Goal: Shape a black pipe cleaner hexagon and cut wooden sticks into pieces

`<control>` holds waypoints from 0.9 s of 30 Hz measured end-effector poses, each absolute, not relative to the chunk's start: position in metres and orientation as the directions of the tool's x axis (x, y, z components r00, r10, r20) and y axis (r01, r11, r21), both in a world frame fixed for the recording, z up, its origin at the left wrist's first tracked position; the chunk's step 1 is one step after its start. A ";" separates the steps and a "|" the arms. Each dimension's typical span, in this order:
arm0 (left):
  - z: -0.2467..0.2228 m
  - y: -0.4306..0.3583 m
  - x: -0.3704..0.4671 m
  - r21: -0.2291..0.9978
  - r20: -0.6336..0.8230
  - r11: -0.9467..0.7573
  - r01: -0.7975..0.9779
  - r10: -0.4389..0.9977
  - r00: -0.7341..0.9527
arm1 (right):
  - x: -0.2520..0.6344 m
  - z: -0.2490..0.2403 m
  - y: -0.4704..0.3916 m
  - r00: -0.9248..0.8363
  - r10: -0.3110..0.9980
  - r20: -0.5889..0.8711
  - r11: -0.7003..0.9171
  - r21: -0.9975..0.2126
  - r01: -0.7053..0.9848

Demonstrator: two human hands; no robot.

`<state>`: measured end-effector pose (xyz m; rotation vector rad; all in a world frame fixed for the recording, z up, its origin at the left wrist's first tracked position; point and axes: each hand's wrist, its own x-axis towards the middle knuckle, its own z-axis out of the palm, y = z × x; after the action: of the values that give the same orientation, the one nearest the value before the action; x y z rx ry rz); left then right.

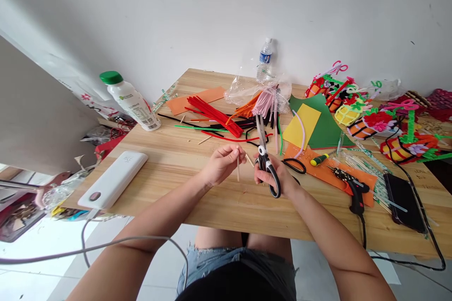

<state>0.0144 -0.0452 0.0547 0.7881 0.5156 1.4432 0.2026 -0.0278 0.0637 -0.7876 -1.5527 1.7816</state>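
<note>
Power bank (116, 178), white and with a grey cable at its near end, lies on the left part of the wooden counter (165, 164). Just beyond it stands a white bottle (130, 101) with a green cap, and further right an orange paper strip (197, 99) lies flat near a bundle of red pipe cleaners (215, 115).

Over the near middle of the counter, the person's left grip (223, 164) is pinching a thin pale stick (238, 172) between thumb and fingers, its free end pointing down. Just right of it are the scissors (262, 150), blades pointing away toward a bundle of pink pipe cleaners (265, 102), with a clear water bottle (265, 59) near the wall behind. The right grip (280, 176) is curled around the scissors' handles.

Next come a yellow sheet (302, 124), partly over a green sheet (328, 129), and a yellow-and-black screwdriver (319, 160) on orange paper. Farther right lie a black glue gun (356, 193), several colourful pipe-cleaner pieces (376, 124) behind it, and a dark phone (406, 204) near the counter's right end.
</note>
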 end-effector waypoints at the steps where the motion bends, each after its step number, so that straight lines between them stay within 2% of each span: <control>1: 0.056 -0.044 0.015 0.714 0.119 -0.038 -0.699 0.991 0.067 | 0.200 0.063 -0.029 -0.589 0.808 -0.017 -0.079 -0.994 -0.081; 5: 0.058 -0.042 0.015 0.692 0.055 -0.046 -0.720 0.998 -0.011 | 0.195 0.059 -0.034 -0.516 0.857 -0.008 -0.077 -0.991 -0.113; 9: 0.057 -0.041 0.008 0.799 0.072 -0.091 -0.594 0.996 -0.056 | 0.202 0.068 -0.032 -0.489 0.872 -0.004 -0.057 -0.994 -0.093; 12: 0.060 -0.042 -0.001 0.922 0.166 -0.152 -0.357 0.986 0.008 | 0.213 0.077 -0.026 -0.561 0.826 -0.050 -0.075 -0.997 -0.022; 14: 0.064 -0.042 -0.006 0.949 0.310 -0.301 -0.095 0.946 0.094 | 0.220 0.080 -0.020 -0.606 0.791 -0.079 -0.084 -0.996 0.020; 15: 0.065 -0.042 -0.007 0.912 0.395 -0.407 0.049 0.904 0.162 | 0.222 0.080 -0.018 -0.617 0.782 -0.087 -0.084 -0.996 0.034; 17: 0.067 -0.043 -0.007 0.739 0.519 -0.605 0.297 0.792 0.321 | 0.224 0.077 -0.015 -0.629 0.770 -0.108 -0.093 -0.994 0.057; 19: 0.066 -0.044 -0.005 0.569 0.544 -0.695 0.439 0.719 0.433 | 0.224 0.074 -0.013 -0.633 0.762 -0.136 -0.122 -0.990 0.066; 21: 0.063 -0.046 -0.001 0.546 0.526 -0.675 0.495 0.737 0.425 | 0.223 0.071 -0.010 -0.604 0.786 -0.133 -0.147 -0.989 0.028; 23: 0.060 -0.047 0.001 0.690 0.455 -0.559 0.461 0.829 0.324 | 0.225 0.072 -0.007 -0.515 0.855 -0.066 -0.114 -0.992 -0.061; 25: 0.059 -0.047 0.001 0.887 0.294 -0.346 0.305 0.934 0.205 | 0.230 0.077 -0.003 -0.384 0.921 0.060 0.003 -0.989 -0.149; 27: 0.061 -0.046 0.001 0.991 0.104 -0.117 0.071 0.982 0.160 | 0.237 0.083 0.000 -0.338 0.926 0.165 0.109 -0.978 -0.179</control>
<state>0.0010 -0.0463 0.0610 1.4197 1.0942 1.1323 0.2375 -0.0004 0.0826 -0.7965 -1.4045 1.4251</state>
